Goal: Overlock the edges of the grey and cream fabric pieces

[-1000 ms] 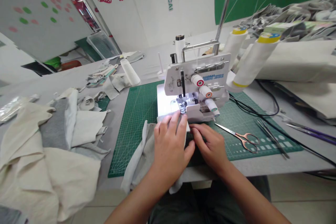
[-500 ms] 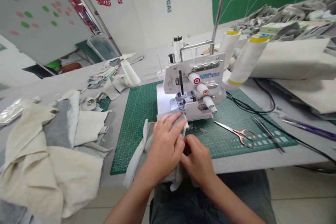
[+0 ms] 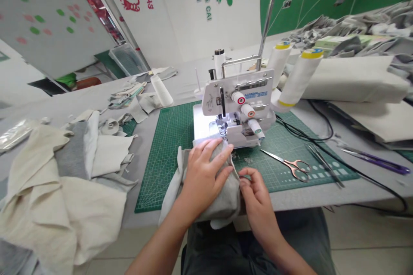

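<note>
A white overlock sewing machine stands on a green cutting mat, its work light on. Grey fabric lies in front of it, the far end up against the presser foot area. My left hand rests flat on this fabric, fingers stretched toward the machine. At the fabric's right edge, my right hand pinches the border between thumb and fingers. Copper-handled scissors lie on the mat to the right of my right hand, with tweezers beyond them.
Piled cream and grey cloth covers the table's left side. Cone thread spools stand behind the machine at right; a white cone lies at left. Black cables cross the mat near purple-handled snips.
My right hand has moved right, away from my left hand, drawing the fabric's edge out flatter. The left hand stays nearly in place on the cloth.
</note>
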Demonstrator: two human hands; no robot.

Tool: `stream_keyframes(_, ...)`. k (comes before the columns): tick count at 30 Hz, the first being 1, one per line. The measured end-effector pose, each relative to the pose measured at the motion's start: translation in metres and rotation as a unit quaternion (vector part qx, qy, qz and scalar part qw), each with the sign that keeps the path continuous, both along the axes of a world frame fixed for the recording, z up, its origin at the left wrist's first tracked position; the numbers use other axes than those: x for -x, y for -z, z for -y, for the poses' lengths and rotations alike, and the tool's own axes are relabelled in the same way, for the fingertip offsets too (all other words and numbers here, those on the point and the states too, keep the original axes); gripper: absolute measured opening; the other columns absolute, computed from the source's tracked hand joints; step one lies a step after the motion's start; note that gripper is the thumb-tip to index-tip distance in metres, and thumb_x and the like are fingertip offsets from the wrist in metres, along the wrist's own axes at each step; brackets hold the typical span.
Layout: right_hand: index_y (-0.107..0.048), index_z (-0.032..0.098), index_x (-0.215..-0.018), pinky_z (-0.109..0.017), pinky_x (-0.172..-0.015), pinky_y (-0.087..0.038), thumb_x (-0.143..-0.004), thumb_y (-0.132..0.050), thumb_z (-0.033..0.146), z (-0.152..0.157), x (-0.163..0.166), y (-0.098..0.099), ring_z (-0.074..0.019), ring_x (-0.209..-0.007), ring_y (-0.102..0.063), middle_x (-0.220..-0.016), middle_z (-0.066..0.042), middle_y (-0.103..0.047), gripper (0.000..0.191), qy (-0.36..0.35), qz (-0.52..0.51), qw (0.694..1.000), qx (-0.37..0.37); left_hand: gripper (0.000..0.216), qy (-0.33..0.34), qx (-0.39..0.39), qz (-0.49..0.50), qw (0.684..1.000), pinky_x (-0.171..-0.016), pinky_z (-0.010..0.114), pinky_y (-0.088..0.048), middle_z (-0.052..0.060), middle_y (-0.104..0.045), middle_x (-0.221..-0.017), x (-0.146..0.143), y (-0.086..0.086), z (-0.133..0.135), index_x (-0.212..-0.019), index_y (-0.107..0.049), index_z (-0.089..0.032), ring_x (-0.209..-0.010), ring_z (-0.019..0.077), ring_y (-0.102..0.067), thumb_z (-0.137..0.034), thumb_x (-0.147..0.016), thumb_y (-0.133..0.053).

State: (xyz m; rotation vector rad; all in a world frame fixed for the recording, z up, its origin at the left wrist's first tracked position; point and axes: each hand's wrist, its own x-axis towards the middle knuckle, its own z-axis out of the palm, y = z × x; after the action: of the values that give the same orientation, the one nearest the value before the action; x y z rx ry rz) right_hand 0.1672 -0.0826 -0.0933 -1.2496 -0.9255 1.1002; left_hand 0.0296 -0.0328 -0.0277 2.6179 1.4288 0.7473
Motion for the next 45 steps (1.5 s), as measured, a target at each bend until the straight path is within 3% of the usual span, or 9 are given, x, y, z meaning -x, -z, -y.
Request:
stream_keyframes(3,-0.057,0.021,-0.099,-0.023,-0.054,-0.043,-0.09,-0.057,0.042,0.0,0.003,0.002,-0.0141,-0.062,-0.049,-0.074,0.002,-0.054,0.022,0.046,0.014,0.998,-0.028,0.043,-0.004,-0.007,-0.004,1.0,-0.111,0.048,-0.034,0.007,-0.048,-0.145,0.0,0.0,0.0,-0.138,-0.053,-0.028,-0.134,0.0263,-0.038,-0.03,-0.096,-0.056)
stream_keyframes(6,-0.058,0.021,-0.092,-0.021,-0.049,-0.039,-0.087,-0.062,0.046,0.0,0.004,0.002,-0.0128,-0.054,-0.044,-0.063,0.005,-0.049,0.026,0.007,-0.027,1.0,-0.014,0.041,-0.01,-0.016,-0.008,1.0,-0.11,0.049,-0.036,0.006,-0.049,-0.145,-0.002,-0.001,0.001,-0.138,-0.053,-0.027,-0.134,0.0264,-0.04,-0.027,-0.097,-0.054)
stream_keyframes(10,-0.063,0.019,-0.073,-0.024,-0.06,-0.046,-0.089,-0.061,0.046,0.001,0.004,0.004,-0.0154,-0.063,-0.053,-0.066,0.0,-0.06,0.031,-0.025,0.025,0.999,-0.015,0.042,-0.024,-0.038,-0.022,0.999,-0.116,0.052,-0.032,0.007,-0.05,-0.147,-0.007,0.001,0.011,-0.139,-0.052,-0.022,-0.138,0.0277,-0.037,-0.022,-0.097,-0.05)
stream_keyframes(14,-0.068,0.019,-0.076,-0.025,-0.063,-0.05,-0.088,-0.061,0.043,0.002,0.006,0.007,-0.0178,-0.066,-0.062,-0.069,-0.002,-0.068,0.027,-0.054,0.036,0.997,-0.039,0.043,-0.032,-0.061,0.005,0.998,-0.117,0.048,-0.035,0.01,-0.053,-0.145,-0.017,0.007,0.03,-0.139,-0.049,-0.011,-0.14,0.0254,-0.037,-0.014,-0.097,-0.043)
stream_keyframes(17,-0.069,0.019,-0.077,-0.025,-0.062,-0.052,-0.086,-0.063,0.04,0.002,0.006,0.008,-0.018,-0.065,-0.064,-0.07,-0.002,-0.07,0.023,-0.059,0.027,0.997,-0.045,0.043,-0.042,-0.055,0.013,0.998,-0.116,0.048,-0.036,0.011,-0.053,-0.144,-0.022,0.011,0.039,-0.14,-0.048,-0.011,-0.139,0.0248,-0.039,-0.015,-0.097,-0.042)
stream_keyframes(36,-0.059,0.019,-0.067,-0.025,-0.058,-0.044,-0.076,-0.07,0.036,0.001,0.002,0.0,-0.0151,-0.063,-0.049,-0.065,0.001,-0.057,0.022,-0.13,-0.013,0.991,-0.003,0.043,-0.036,-0.036,0.01,0.999,-0.12,0.049,-0.029,0.009,-0.048,-0.148,-0.019,0.015,0.033,-0.14,-0.049,-0.016,-0.142,0.0249,-0.036,-0.018,-0.097,-0.047)
stream_keyframes(45,-0.055,0.02,-0.066,-0.024,-0.059,-0.043,-0.071,-0.077,0.036,-0.001,0.004,-0.004,-0.0146,-0.065,-0.048,-0.065,0.002,-0.054,0.027,-0.169,-0.101,0.979,0.048,0.046,-0.033,-0.023,0.014,0.999,-0.121,0.048,-0.026,0.008,-0.047,-0.149,-0.018,0.012,0.029,-0.141,-0.047,-0.017,-0.142,0.024,-0.035,-0.019,-0.095,-0.049)
